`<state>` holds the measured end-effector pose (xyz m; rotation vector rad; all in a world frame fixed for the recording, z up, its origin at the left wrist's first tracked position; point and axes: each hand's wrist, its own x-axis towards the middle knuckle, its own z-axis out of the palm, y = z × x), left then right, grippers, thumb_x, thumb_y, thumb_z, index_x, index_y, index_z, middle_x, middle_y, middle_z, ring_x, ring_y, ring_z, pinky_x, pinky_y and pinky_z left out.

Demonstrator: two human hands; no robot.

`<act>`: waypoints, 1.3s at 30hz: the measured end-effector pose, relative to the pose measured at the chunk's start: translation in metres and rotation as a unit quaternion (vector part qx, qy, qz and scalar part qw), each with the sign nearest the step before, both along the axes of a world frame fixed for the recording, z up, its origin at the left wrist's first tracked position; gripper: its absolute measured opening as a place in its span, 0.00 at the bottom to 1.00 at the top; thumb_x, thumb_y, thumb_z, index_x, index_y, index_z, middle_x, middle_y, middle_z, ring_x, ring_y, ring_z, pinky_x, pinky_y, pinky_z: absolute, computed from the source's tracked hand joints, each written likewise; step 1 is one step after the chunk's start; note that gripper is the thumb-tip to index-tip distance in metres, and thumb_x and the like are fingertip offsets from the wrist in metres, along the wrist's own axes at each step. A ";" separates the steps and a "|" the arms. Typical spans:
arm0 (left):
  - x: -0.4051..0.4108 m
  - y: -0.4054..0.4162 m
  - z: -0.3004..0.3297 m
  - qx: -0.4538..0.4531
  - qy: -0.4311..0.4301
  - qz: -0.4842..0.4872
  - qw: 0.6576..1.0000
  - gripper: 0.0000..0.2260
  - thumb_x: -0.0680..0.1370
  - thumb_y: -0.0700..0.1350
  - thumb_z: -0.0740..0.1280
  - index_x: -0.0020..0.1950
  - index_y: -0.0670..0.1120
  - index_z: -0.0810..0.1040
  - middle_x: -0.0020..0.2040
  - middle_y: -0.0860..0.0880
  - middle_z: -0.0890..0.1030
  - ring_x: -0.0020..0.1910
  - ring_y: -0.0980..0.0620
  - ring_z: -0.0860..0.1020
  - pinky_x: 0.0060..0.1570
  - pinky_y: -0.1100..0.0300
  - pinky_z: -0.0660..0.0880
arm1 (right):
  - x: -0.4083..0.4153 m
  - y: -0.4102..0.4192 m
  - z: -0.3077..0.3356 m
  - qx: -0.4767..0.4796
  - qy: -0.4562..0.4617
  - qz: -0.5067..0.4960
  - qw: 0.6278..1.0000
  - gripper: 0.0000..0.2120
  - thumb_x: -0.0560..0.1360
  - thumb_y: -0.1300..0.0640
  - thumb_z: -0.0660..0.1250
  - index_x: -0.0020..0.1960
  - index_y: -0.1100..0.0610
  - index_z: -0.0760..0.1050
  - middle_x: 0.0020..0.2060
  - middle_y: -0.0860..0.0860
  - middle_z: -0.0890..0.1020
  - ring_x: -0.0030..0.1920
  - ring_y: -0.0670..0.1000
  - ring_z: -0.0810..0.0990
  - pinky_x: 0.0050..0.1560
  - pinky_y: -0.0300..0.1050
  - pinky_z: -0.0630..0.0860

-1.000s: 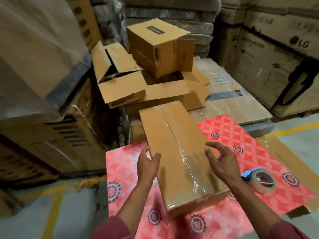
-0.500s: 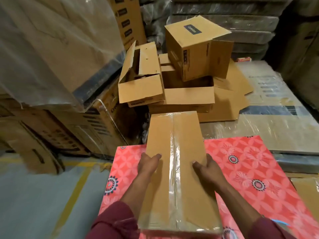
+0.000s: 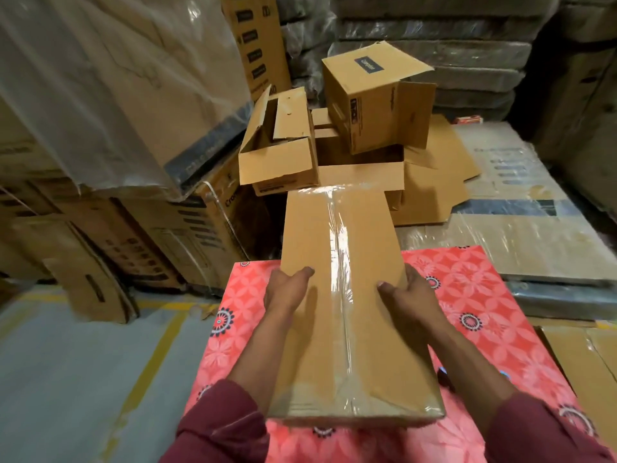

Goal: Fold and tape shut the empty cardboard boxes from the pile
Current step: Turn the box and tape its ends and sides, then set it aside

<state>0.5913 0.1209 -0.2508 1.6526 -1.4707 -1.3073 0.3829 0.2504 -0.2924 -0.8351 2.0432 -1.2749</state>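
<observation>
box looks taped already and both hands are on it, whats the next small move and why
Probably lift the taped box off the red patterned sheet and set it aside. Clear tape already runs the length of its top seam, and the left hand and right hand grip its two long sides. The open boxes in the pile behind it are still untaped, so one of them likely comes next.

Red floral-patterned counter (image 3: pixel 474 295) at 6 o'clock. Grey floor (image 3: pixel 76 379) with yellow lines (image 3: pixel 157 359) at 8. Plastic-wrapped large cartons (image 3: pixel 110 78) at 10. Stacked grey wrapped slabs (image 3: pixel 434 45) at 12. Flat wrapped carton (image 3: pixel 521 228) at 3, just beyond counter.
</observation>
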 end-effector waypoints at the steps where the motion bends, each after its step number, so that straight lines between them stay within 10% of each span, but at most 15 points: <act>1: 0.000 0.010 0.006 -0.010 0.006 -0.006 1.000 0.29 0.63 0.63 0.71 0.60 0.53 0.78 0.54 0.54 0.84 0.56 0.46 0.81 0.60 0.49 0.78 | 0.001 0.013 0.010 -0.008 0.008 -0.002 1.000 0.18 0.76 0.52 0.73 0.65 0.50 0.75 0.52 0.46 0.84 0.51 0.52 0.83 0.56 0.48 0.77; 8: -0.023 0.089 0.006 -0.084 0.040 -0.109 0.990 0.22 0.64 0.64 0.72 0.57 0.68 0.77 0.52 0.61 0.85 0.54 0.49 0.83 0.60 0.46 0.79 | -0.012 0.140 0.043 -0.016 0.034 -0.054 0.998 0.22 0.76 0.49 0.74 0.68 0.49 0.74 0.56 0.45 0.85 0.54 0.49 0.83 0.59 0.48 0.78; 20: -0.188 0.293 0.024 -0.033 0.082 -0.296 0.951 0.26 0.63 0.65 0.73 0.58 0.57 0.80 0.51 0.56 0.86 0.52 0.47 0.85 0.57 0.41 0.81 | -0.112 0.399 0.071 -0.013 0.043 -0.238 0.970 0.12 0.78 0.48 0.72 0.59 0.43 0.75 0.48 0.39 0.83 0.47 0.44 0.83 0.41 0.41 0.77; 28: -0.351 0.457 -0.014 0.027 0.076 -0.394 0.916 0.20 0.65 0.60 0.75 0.56 0.56 0.84 0.50 0.56 0.87 0.51 0.48 0.86 0.57 0.41 0.82 | -0.247 0.583 0.028 0.019 0.003 -0.303 0.953 0.20 0.74 0.39 0.72 0.64 0.43 0.78 0.51 0.42 0.87 0.48 0.48 0.87 0.52 0.55 0.84; 39: -0.502 0.606 -0.101 0.219 0.034 -0.356 0.908 0.40 0.71 0.62 0.76 0.78 0.46 0.70 0.74 0.49 0.73 0.71 0.46 0.73 0.71 0.46 0.71 | -0.430 0.723 -0.019 0.209 0.005 -0.261 0.942 0.10 0.73 0.47 0.76 0.50 0.51 0.83 0.41 0.46 0.87 0.42 0.50 0.86 0.47 0.51 0.84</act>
